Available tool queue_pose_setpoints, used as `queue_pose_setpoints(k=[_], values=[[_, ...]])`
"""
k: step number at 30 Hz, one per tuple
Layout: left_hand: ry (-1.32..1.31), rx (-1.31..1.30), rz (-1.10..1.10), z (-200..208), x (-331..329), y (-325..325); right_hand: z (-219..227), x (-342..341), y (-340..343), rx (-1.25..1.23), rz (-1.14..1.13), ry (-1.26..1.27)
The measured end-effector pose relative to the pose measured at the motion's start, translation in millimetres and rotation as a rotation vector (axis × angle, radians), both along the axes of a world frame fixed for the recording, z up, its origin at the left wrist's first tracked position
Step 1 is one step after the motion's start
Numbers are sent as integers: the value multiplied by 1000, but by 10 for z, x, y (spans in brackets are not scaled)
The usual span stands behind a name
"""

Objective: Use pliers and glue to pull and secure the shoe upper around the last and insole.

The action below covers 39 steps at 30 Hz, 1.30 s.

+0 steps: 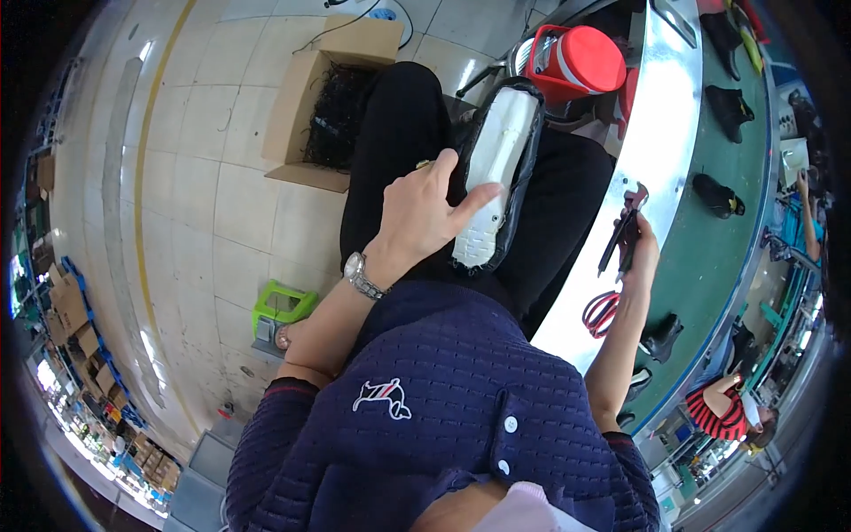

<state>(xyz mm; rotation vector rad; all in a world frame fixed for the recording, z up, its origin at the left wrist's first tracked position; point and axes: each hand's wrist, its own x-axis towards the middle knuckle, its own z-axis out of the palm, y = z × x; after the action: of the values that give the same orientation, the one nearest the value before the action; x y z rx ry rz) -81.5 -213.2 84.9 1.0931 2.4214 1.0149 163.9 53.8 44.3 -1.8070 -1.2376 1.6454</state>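
A black shoe upper with its pale sole side (498, 146) turned up lies over my lap, toe and heel running away from me. My left hand (421, 213) grips it from the left side, thumb across the pale underside and the other fingers partly hidden at its edge. Over the metal bench to the right, my right hand (644, 253) is closed round the dark handles of a pair of pincers (631, 208), whose metal jaws point away from me. Red-handled scissors (601, 315) lie on the bench close to my right forearm.
A silver metal ledge (660, 133) runs along my right, beside a green conveyor belt (700, 239) carrying several black shoes. Beyond my knees stands a red-lidded container (589, 60). An open cardboard box (297, 111) with black scraps and a green stool (282, 301) are at left.
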Motion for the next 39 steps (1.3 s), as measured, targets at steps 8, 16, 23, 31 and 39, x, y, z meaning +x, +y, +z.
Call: queue_pose_setpoints(k=[8, 16, 23, 31, 39], values=[[-139, 122, -5, -24, -74, -139, 1446, -1076, -735, -97, 1101, 33], [128, 60, -127, -14, 6, -118, 1692, -1656, -1193, 676, 1935, -742], [-1630, 496, -72, -294, -227, 17, 1175, -1215, -1077, 860, 1703, -399], [-1590, 483, 67, -165, -186, 265, 1707, -1580, -835, 873, 1769, -280], [-1526, 496, 3, -257, -297, 312, 1428, -2015, -487, 1236, 1838, -500]])
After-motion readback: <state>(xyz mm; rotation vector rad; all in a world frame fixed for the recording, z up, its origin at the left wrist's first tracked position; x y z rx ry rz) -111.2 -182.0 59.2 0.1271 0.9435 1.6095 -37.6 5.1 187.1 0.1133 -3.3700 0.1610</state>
